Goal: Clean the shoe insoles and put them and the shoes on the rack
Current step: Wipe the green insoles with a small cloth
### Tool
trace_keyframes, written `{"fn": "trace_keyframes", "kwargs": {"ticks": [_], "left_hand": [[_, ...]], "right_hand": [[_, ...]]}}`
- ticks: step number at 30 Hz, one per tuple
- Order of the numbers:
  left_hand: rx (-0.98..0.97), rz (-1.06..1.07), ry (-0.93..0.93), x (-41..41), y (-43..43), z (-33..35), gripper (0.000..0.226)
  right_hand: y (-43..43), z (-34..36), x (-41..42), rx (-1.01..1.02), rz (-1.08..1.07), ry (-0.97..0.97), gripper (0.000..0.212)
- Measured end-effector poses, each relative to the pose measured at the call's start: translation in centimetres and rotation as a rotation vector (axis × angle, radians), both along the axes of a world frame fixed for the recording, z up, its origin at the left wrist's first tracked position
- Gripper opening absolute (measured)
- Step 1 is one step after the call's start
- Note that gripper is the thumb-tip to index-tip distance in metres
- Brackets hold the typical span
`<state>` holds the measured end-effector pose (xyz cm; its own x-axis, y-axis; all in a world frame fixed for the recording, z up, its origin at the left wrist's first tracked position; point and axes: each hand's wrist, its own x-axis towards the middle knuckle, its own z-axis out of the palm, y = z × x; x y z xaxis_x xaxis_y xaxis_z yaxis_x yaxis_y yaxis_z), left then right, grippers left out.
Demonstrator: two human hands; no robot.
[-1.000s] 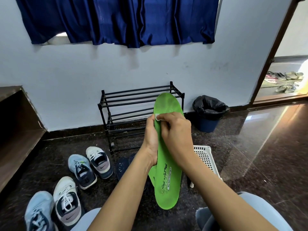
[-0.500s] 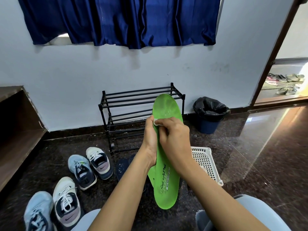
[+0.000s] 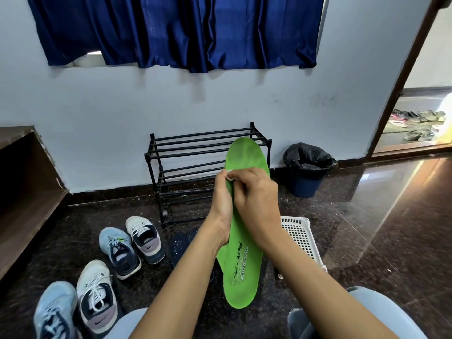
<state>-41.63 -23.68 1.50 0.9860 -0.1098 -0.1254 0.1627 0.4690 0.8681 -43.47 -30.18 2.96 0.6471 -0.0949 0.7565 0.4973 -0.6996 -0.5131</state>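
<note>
Left hand (image 3: 221, 204) grips green insole (image 3: 241, 265); right hand (image 3: 256, 201) pinches white wipe (image 3: 230, 174).

Matt green foam insole (image 3: 242, 282), black metal rack (image 3: 193, 143) at centre, glossy speckled stone floor (image 3: 379, 228), satiny blue curtain (image 3: 183, 33), white plastic basket (image 3: 297, 234)

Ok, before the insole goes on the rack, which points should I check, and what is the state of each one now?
1. Left hand grips the green insole: ok.
2. Right hand pinches the white wipe against the insole: ok.
3. Top face of the insole clean: not ok, white specks show near the toe end.
4. Underside of the insole clean: cannot tell, it is hidden.
5. Black rack stands upright: ok.
6. Shoes on the rack: not ok, four stand on the floor.
</note>
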Motion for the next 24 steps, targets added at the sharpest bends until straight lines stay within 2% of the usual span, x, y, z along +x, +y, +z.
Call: {"fn": "trace_keyframes", "kwargs": {"ticks": [24], "left_hand": [[0.048, 0.000, -0.038, -1.1, -0.1, 0.9, 0.048]], "right_hand": [[-0.1, -0.1, 0.2, 0.018, 0.004, -0.002, 0.022]]}}
